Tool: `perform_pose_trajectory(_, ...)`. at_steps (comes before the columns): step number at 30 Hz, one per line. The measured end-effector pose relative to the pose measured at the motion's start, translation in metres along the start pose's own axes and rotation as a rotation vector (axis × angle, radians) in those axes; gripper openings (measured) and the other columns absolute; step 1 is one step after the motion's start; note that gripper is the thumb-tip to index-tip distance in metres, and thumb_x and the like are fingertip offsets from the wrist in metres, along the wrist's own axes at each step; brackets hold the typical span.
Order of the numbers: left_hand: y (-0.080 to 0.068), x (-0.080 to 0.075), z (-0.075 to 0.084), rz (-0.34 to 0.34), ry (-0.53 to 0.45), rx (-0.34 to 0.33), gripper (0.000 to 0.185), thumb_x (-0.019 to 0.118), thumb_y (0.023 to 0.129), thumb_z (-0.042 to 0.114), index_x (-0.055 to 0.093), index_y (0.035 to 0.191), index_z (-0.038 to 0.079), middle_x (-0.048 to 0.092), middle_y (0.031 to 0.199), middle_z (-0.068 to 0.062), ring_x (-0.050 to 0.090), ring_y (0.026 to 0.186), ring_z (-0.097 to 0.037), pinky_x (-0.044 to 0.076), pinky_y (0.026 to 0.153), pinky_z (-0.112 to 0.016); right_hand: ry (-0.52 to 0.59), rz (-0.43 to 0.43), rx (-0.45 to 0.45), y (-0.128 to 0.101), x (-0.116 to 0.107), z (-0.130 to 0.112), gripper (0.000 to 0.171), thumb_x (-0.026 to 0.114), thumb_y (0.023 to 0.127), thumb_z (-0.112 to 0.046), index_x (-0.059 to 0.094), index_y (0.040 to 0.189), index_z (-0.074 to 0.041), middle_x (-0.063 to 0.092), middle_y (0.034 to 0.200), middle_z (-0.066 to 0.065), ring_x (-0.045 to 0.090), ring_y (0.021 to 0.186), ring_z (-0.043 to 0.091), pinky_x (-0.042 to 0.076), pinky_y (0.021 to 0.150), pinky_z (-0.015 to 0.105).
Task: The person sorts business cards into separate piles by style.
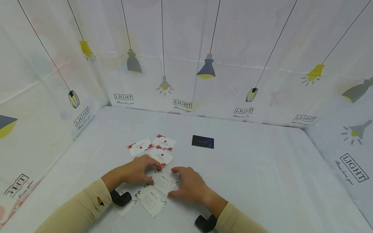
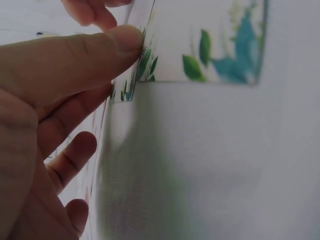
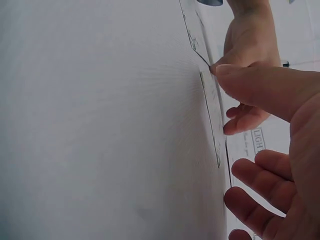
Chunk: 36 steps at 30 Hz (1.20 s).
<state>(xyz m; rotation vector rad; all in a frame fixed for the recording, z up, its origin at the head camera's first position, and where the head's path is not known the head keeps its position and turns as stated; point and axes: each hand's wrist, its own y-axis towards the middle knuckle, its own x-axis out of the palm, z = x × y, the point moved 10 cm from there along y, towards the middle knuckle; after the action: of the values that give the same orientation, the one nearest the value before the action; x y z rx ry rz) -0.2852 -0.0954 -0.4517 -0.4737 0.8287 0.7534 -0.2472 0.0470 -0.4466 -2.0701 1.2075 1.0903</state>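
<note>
White paper, printed with green leaves at its corners, the small rectangular card (image 1: pixel 162 183) lies flat on the pale cloth-covered tabletop (image 1: pixel 262 181) directly between the two hands, its long axis running slantwise from near left to far right. The left hand (image 1: pixel 137 171) presses its thumb tip (image 2: pixel 122 37) onto the card's leafy edge, fingers loosely curled above it. The right hand (image 1: pixel 189 185) touches the opposite edge with its thumb, fingers spread and relaxed (neither hand has lifted the card).
</note>
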Motion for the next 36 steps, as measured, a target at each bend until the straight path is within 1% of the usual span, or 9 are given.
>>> perform_pose_trajectory(5,0.0011,0.0011,-0.0012,0.008,0.007,0.008,0.04,0.084,0.08,0.023,0.068,0.118,0.026,0.059,0.116,0.017,0.046,0.118,-0.019,0.029,0.098,-0.053,-0.061,0.007,-0.013,0.0003,0.0012,-0.0038,0.068,0.082,0.076,-0.04,0.06,0.132,-0.008,0.063,0.123,0.004,0.054,0.107,0.023,0.045,0.09,0.041)
perform_pose_trajectory(10,0.002,0.0016,-0.0008,0.014,0.009,-0.021,0.038,0.083,0.081,0.024,0.068,0.116,0.027,0.058,0.114,0.018,0.045,0.117,-0.016,0.029,0.098,-0.051,-0.105,0.016,-0.021,0.0001,0.0001,-0.006,0.063,0.081,0.079,-0.038,0.061,0.131,-0.008,0.065,0.121,0.004,0.054,0.106,0.023,0.044,0.09,0.042)
perform_pose_trajectory(14,0.0027,0.001,-0.0004,0.024,-0.002,-0.04,0.038,0.084,0.08,0.025,0.068,0.115,0.027,0.057,0.113,0.015,0.045,0.114,-0.017,0.032,0.096,-0.049,-0.119,0.013,-0.019,-0.0004,-0.0007,-0.0072,0.06,0.08,0.08,-0.037,0.062,0.13,-0.009,0.065,0.12,0.003,0.054,0.105,0.022,0.043,0.09,0.042)
perform_pose_trajectory(19,0.0037,0.0023,-0.002,0.025,0.0,-0.063,0.037,0.084,0.08,0.026,0.068,0.113,0.027,0.057,0.112,0.015,0.044,0.114,-0.017,0.033,0.095,-0.048,-0.109,0.003,-0.016,-0.0014,-0.0001,-0.0083,0.061,0.08,0.08,-0.038,0.062,0.13,-0.009,0.065,0.118,0.003,0.053,0.103,0.021,0.043,0.09,0.043)
perform_pose_trajectory(23,0.0034,0.0017,-0.0002,0.035,-0.008,-0.06,0.036,0.085,0.08,0.026,0.067,0.111,0.026,0.057,0.111,0.014,0.045,0.114,-0.019,0.033,0.095,-0.049,-0.099,-0.002,-0.02,-0.0021,0.0013,-0.0083,0.062,0.08,0.08,-0.038,0.061,0.13,-0.009,0.065,0.119,0.003,0.053,0.104,0.021,0.043,0.091,0.042)
perform_pose_trajectory(30,0.0026,0.001,0.0004,0.052,-0.013,-0.071,0.026,0.079,0.084,0.02,0.067,0.106,0.027,0.056,0.11,0.013,0.046,0.112,-0.018,0.036,0.095,-0.047,-0.102,0.003,-0.028,-0.0016,0.0025,-0.0073,0.061,0.079,0.081,-0.037,0.06,0.131,-0.008,0.064,0.123,0.004,0.053,0.109,0.023,0.042,0.094,0.044)
perform_pose_trajectory(32,0.0026,0.0012,0.0003,0.046,-0.013,-0.076,0.029,0.081,0.083,0.021,0.067,0.107,0.027,0.056,0.111,0.013,0.045,0.113,-0.018,0.035,0.095,-0.048,-0.096,0.004,-0.028,-0.0016,0.0023,-0.0074,0.061,0.079,0.082,-0.036,0.059,0.132,-0.008,0.064,0.124,0.004,0.053,0.109,0.023,0.042,0.094,0.044)
perform_pose_trajectory(36,0.0027,0.0008,0.0027,0.031,0.019,-0.051,0.038,0.083,0.081,0.022,0.067,0.115,0.024,0.057,0.115,0.011,0.046,0.116,-0.02,0.032,0.097,-0.05,-0.086,-0.002,-0.024,-0.0012,0.0023,-0.0072,0.06,0.079,0.083,-0.034,0.058,0.132,-0.007,0.063,0.124,0.003,0.053,0.11,0.022,0.042,0.095,0.044)
